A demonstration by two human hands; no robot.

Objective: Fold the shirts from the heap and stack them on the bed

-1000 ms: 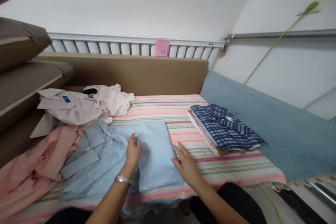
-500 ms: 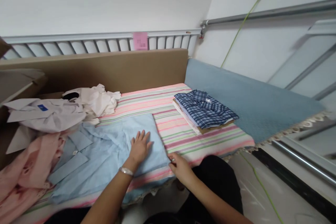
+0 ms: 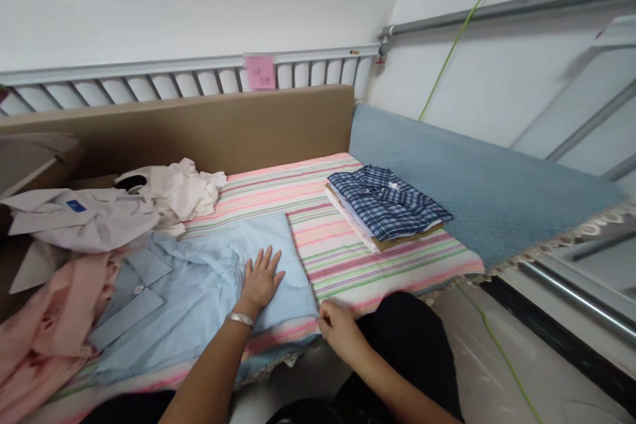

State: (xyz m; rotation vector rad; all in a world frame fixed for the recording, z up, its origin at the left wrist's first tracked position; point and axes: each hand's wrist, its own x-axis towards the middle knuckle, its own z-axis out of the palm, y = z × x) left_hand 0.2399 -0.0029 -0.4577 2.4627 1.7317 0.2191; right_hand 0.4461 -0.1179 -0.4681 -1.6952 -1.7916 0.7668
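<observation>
A light blue shirt (image 3: 199, 291) lies spread on the striped bed cover, its collar to the left and its near-right end squared off. My left hand (image 3: 262, 279) presses flat on the shirt near that end, fingers spread. At the shirt's near-right corner is my right hand (image 3: 341, 329), its fingers curled closed on the edge; the fingertips are mostly hidden. To the right sits a folded stack with a navy plaid shirt (image 3: 387, 202) on top.
Pink garments (image 3: 59, 311), a white shirt (image 3: 99, 218) and crumpled white clothes (image 3: 186, 189) lie at the left, beside a cardboard box (image 3: 34, 165). A brown board (image 3: 223, 129) stands along the back. Blue padded fabric (image 3: 447, 165) borders the right side.
My right hand has curled its fingers more tightly at the shirt's corner. My left hand stays flat on the fabric. The view has shifted slightly.
</observation>
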